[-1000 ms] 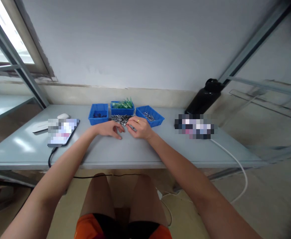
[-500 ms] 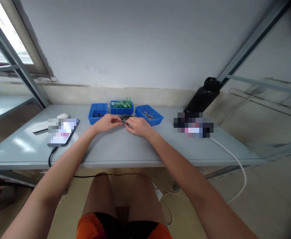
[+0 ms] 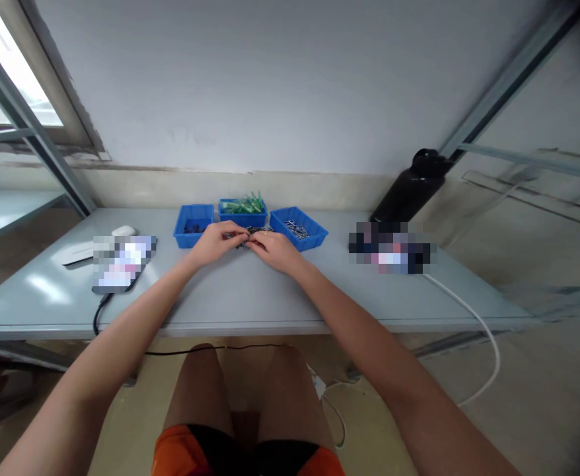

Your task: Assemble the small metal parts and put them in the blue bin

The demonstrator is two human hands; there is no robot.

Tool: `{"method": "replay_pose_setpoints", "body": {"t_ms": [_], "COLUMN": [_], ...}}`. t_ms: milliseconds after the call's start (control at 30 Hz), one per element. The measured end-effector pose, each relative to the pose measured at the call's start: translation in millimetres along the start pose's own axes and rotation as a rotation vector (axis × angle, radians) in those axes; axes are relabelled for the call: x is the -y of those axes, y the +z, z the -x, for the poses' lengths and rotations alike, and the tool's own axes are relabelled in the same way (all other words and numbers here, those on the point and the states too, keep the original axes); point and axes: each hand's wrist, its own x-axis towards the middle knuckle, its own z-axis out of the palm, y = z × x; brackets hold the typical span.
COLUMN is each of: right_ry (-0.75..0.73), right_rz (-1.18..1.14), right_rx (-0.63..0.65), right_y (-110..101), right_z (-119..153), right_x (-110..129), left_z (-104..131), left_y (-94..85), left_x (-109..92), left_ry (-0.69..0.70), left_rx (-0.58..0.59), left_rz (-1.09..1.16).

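Observation:
My left hand (image 3: 219, 242) and my right hand (image 3: 274, 250) meet fingertip to fingertip over the middle of the table. Both are closed in a pinch; whatever sits between the fingers is too small to make out. Just behind them lies a pile of small dark and metallic pieces (image 3: 259, 230), partly covered by the hands. A blue bin (image 3: 183, 239) with dark small parts stands to the left. Behind the pile, another blue bin (image 3: 243, 219) holds green slender pieces (image 3: 244, 205). The right blue bin (image 3: 314, 239) contains silvery, thin metal pieces (image 3: 296, 229).
A phone (image 3: 130, 261) with a black cable and a white case (image 3: 124, 231) lie on the left of the grey table (image 3: 250, 297). A black bottle (image 3: 409, 190) stands at the right, behind a blurred device (image 3: 389, 251) with a white cable (image 3: 461, 305). A wall rises behind.
My left hand has shifted slightly right and up, its fingertips now closer to my right hand's. My right hand stays nearly in place. The view has moved slightly.

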Motion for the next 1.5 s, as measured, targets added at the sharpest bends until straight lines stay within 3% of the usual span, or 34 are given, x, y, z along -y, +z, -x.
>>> {"method": "replay_pose_setpoints", "body": {"t_ms": [200, 300, 600, 933, 1167, 1500], "right_ry": [0.132, 0.179, 0.206, 0.255, 0.270, 0.285], "right_rz": [-0.240, -0.296, -0.331, -0.339, -0.340, -0.325], "right_rx": [-0.040, -0.066, 0.044, -0.051, -0.086, -0.120], "right_y": [-4.9, -7.3, -4.0, -9.9, -10.8, -12.5], "right_z": [-2.9, -3.3, -2.1, -1.2, -0.6, -1.5], "right_x": [-0.5, -1.7, 0.5, -8.4, -9.8, -10.3], "left_z": [-0.3, 0.5, 0.6, -1.7, 0.2, 1.6], "left_y": [2.1, 1.9, 2.5, -8.3, -11.6, -10.4], "left_x": [1.5, 2.4, 3.8, 16.6, 21.2, 4.0], "left_ry": [-0.116, -0.072, -0.032, 0.054, 0.019, 0.027], "left_rx": [0.069, 0.114, 0.136, 0.148, 0.067, -0.030], "left_rz": [0.110, 0.010, -0.157, -0.263, -0.273, -0.152]}}
